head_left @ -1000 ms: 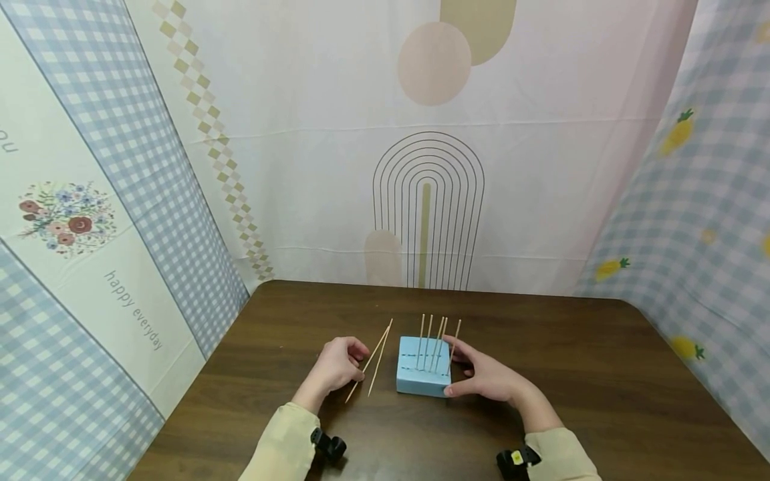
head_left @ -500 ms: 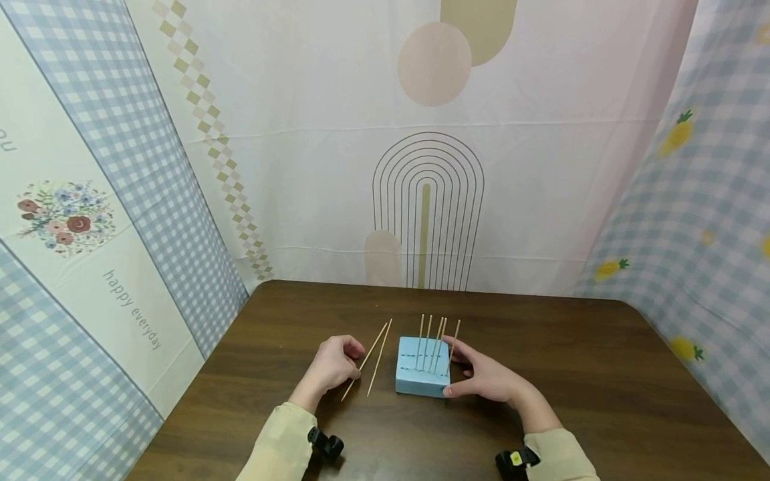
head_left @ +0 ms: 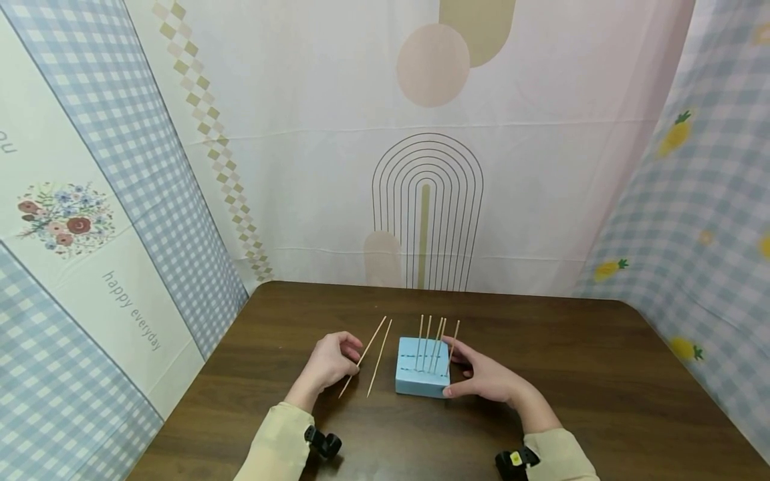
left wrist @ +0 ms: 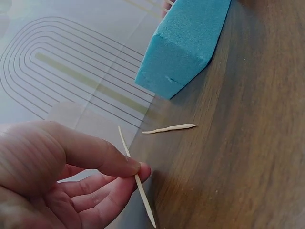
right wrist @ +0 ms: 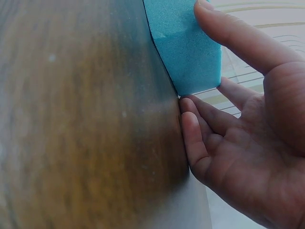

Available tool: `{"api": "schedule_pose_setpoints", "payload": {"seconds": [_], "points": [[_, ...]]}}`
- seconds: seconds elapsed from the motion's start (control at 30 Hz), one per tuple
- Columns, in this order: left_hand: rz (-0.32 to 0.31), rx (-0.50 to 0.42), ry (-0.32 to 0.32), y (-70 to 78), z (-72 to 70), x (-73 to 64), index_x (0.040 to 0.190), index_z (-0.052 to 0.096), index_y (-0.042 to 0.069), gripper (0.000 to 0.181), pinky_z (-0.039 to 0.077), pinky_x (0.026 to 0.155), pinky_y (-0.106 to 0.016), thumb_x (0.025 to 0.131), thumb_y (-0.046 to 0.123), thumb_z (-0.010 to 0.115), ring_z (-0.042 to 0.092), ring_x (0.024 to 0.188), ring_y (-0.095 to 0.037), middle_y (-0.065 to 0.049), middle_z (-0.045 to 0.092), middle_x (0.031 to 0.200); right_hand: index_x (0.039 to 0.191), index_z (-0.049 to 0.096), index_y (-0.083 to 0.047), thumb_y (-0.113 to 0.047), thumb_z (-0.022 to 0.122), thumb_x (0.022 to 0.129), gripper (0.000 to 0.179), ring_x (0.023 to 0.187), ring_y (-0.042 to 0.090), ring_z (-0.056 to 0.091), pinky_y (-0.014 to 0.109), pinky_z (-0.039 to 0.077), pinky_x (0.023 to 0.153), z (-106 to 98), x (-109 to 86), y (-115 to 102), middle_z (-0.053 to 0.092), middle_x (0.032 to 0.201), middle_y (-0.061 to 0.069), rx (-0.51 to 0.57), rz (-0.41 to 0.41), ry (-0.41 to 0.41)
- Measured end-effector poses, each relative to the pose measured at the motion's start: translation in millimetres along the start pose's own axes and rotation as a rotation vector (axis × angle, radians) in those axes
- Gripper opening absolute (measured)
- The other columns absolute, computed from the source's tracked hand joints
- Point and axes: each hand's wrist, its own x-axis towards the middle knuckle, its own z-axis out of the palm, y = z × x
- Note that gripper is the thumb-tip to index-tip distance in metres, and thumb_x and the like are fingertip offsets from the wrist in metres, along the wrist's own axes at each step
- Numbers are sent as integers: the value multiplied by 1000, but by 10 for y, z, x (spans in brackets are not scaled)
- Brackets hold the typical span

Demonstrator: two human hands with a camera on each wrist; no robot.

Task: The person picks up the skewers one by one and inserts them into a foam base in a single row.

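Observation:
My left hand (head_left: 333, 361) pinches a thin wooden skewer (left wrist: 145, 202) between thumb and fingertips, left of the foam block. A second skewer (head_left: 379, 361) lies on the table between that hand and the block, pointed end toward me. The light blue foam block (head_left: 421, 387) sits flat, with several skewers (head_left: 420, 344) standing in its top, the rightmost one leaning. At the block's right side, my right hand (head_left: 487, 377) holds it, thumb on the near corner and fingers at the far edge. In the right wrist view the thumb (right wrist: 238, 40) presses on the block.
The brown wooden table (head_left: 541, 347) extends on both sides and behind the block. A pale printed cloth (head_left: 313, 200) hangs past its far edge. Checked cloths hang at left and right. A small black camera (head_left: 323, 442) is strapped at each sleeve.
My left hand has shifted slightly left with its skewer, whose far end has drawn apart from the lying skewer. The right hand and block stay put.

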Motion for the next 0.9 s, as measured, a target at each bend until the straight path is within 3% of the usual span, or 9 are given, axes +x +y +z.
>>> {"api": "schedule_pose_setpoints", "payload": {"seconds": [0.4,0.7,0.9], "points": [[5,-50,3,4,-56,22,108,72,1,41,54,67,-32,72,-18,74,67,73,-18,-11,73,87,170,27,-18,-28,92,87,106,152,41,37,58,37,119,2,16,16,39,165,23,4,2,2],[-17,-111,61,27,-89,43,111,71,-1,24,59,67,-34,89,-10,71,70,72,-22,-7,70,85,170,27,-18,-28,91,87,105,152,42,37,59,36,120,-12,19,24,38,165,24,5,-5,-6],[14,-177,114,22,-93,85,109,71,-3,19,61,68,-34,91,-8,73,68,73,-20,-7,70,86,170,27,-17,-29,91,87,105,152,42,37,59,36,120,-9,25,37,39,165,24,3,-13,-6]]}}
